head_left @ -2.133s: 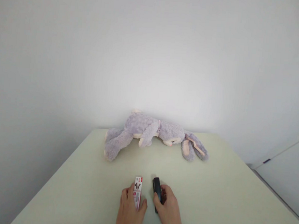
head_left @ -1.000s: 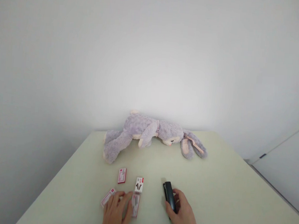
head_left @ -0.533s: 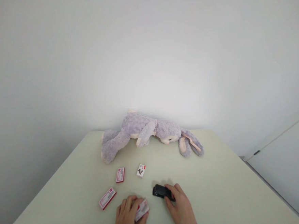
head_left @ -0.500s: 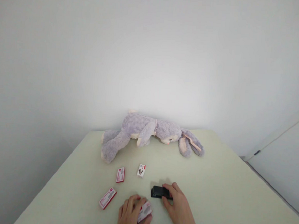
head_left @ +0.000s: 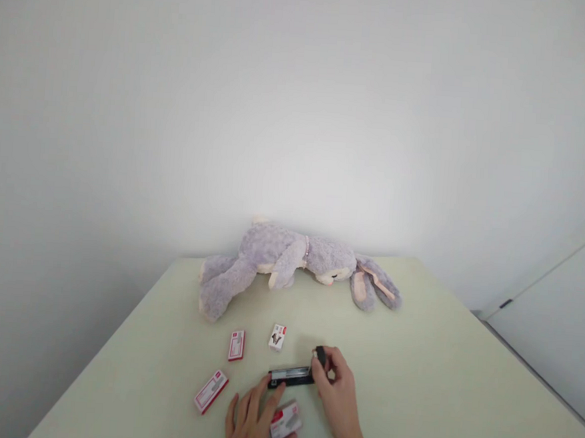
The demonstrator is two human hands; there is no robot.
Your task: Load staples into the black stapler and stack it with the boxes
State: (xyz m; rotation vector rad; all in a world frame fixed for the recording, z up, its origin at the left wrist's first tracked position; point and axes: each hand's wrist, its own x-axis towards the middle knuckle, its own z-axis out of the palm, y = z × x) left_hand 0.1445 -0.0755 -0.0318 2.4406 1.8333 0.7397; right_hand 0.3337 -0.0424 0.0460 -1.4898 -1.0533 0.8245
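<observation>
A black stapler (head_left: 291, 376) lies on the table with its top swung up, baring the metal staple channel. My right hand (head_left: 338, 389) grips the raised top at the stapler's right end, thumb and fingers pinched around it. My left hand (head_left: 253, 420) has its fingertips on the left end of the stapler's base, holding it. A white and red staple box (head_left: 286, 421) sits between the thumb and index finger of that hand, partly hidden by it.
Two white and red boxes (head_left: 211, 392) (head_left: 236, 345) lie left on the pale green table (head_left: 435, 389). A smaller white box (head_left: 277, 337) with a dark picture sits beyond the stapler. A grey plush rabbit (head_left: 271, 244) lies along the wall (head_left: 300, 113) at the back.
The stapler has shifted left and its top has been lifted open by my right hand. My left fingers have moved from the staple box onto the stapler's base.
</observation>
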